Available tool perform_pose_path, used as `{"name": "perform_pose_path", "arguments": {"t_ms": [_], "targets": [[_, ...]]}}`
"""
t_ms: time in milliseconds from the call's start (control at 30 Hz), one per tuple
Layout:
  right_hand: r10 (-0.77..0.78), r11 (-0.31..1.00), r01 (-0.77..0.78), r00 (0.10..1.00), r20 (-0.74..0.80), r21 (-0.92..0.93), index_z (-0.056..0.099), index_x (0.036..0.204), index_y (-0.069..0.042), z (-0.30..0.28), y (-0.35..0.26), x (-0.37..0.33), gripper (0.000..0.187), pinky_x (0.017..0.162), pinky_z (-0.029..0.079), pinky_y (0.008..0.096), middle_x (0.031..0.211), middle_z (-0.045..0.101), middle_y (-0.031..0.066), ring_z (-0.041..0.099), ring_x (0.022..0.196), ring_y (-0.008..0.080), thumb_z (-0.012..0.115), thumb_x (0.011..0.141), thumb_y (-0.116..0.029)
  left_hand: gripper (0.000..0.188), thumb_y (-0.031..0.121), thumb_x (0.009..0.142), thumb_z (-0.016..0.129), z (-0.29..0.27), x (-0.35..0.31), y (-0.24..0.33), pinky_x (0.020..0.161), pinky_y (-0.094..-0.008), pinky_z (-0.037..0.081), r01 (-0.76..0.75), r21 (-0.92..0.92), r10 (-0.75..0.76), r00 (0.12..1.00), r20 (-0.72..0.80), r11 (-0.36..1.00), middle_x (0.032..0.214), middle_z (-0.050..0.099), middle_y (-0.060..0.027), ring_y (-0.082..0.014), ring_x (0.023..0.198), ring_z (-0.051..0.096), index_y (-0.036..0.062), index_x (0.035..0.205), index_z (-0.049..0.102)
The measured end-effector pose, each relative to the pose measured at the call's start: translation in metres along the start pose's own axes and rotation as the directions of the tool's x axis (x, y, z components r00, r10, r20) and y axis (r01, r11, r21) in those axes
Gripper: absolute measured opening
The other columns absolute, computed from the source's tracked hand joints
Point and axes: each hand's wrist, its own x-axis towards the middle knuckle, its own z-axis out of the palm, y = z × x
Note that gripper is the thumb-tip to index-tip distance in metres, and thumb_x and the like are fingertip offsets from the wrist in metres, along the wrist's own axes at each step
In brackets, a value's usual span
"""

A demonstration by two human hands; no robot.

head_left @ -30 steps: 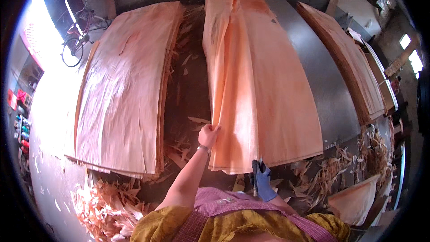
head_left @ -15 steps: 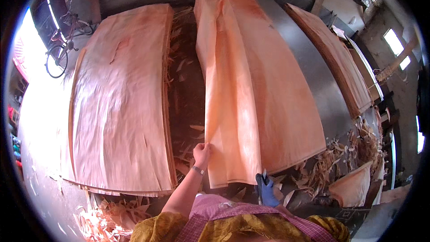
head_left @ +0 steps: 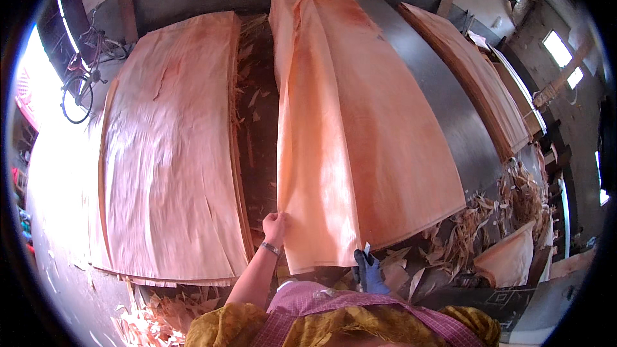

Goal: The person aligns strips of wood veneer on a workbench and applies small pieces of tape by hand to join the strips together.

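Head view shows a gray wall [head_left: 532,61], a dark surface [head_left: 464,135] open on both sides of the wood stack [head_left: 402,160], a thin sheet [head_left: 318,205] on top, its left edge pinched by the bare left hand [head_left: 274,228], and the gloved right hand [head_left: 371,274] curled by its near corner, grip hard to tell.

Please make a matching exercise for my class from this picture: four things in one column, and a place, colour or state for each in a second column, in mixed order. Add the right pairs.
Things
1. left hand
2. bicycle
3. right hand
4. checked apron

Place, colour or state
A. gloved in blue
B. pinkish purple
C. bare, gripping the left edge of a veneer sheet
D. toward the picture's upper left, beyond the wood stacked on the left

Right pairs: 1-C, 2-D, 3-A, 4-B
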Motion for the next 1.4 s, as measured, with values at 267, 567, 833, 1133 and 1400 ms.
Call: {"name": "perform_pose_path", "arguments": {"t_ms": [267,567,833,1133,1400], "targets": [[-0.135,0.988,0.131,0.990,-0.037,-0.085,0.047,0.072,-0.019,0.005,0.018,0.002,0.030,0.035,0.028,0.0263,0.049,0.045,-0.0035,0.041,0.035,0.0098,0.063,0.094,-0.034,0.016,0.015,0.084,0.065,-0.016,-0.001,0.014,0.051,-0.0271,0.050,0.018,0.061,-0.021,0.999,0.046,0.998,0.071,0.063,-0.0044,-0.0127,0.058,0.061,0.0008,0.081,0.059],[-0.052,0.998,0.053,0.997,0.052,-0.028,0.048,0.073,-0.018,0.019,0.000,-0.021,0.028,0.035,0.027,0.0254,0.051,0.044,-0.0046,0.041,0.037,0.0087,0.063,0.095,-0.028,0.017,0.016,0.083,0.068,-0.022,-0.011,0.009,0.047,-0.0275,0.048,0.072,0.096,-0.081,0.992,0.101,0.993,0.068,0.062,-0.0036,-0.0129,0.055,0.060,0.0020,0.082,0.059],[0.008,0.999,-0.010,0.998,0.067,0.040,0.056,0.077,-0.019,0.014,-0.026,-0.032,0.022,0.038,0.031,0.0227,0.056,0.047,-0.0086,0.041,0.041,0.0053,0.062,0.095,-0.032,0.017,0.018,0.084,0.068,-0.013,-0.021,0.013,0.045,-0.0270,0.046,0.063,0.088,-0.075,0.987,0.143,0.994,0.068,0.062,-0.0035,-0.0128,0.054,0.059,0.0028,0.082,0.059],[-0.026,1.000,0.028,0.987,0.162,-0.010,0.055,0.075,-0.019,-0.013,-0.046,-0.035,0.026,0.038,0.033,0.0237,0.054,0.049,-0.0068,0.044,0.040,0.0067,0.066,0.092,-0.036,0.016,0.018,0.088,0.063,0.009,-0.051,0.026,0.043,-0.0266,0.041,-0.016,0.028,0.012,0.991,0.135,0.999,0.064,0.059,-0.0019,-0.0118,0.049,0.053,0.0041,0.081,0.060],[-0.097,0.995,0.083,0.958,0.271,0.063,0.052,0.076,-0.016,-0.115,-0.102,-0.034,0.027,0.033,0.030,0.0258,0.049,0.045,-0.0025,0.042,0.035,0.0100,0.065,0.093,-0.033,0.020,0.021,0.091,0.060,0.054,-0.125,0.030,0.045,-0.0255,0.041,-0.040,-0.071,0.051,0.985,0.164,0.997,0.065,0.057,-0.0014,-0.0112,0.051,0.053,0.0021,0.085,0.060]]}}
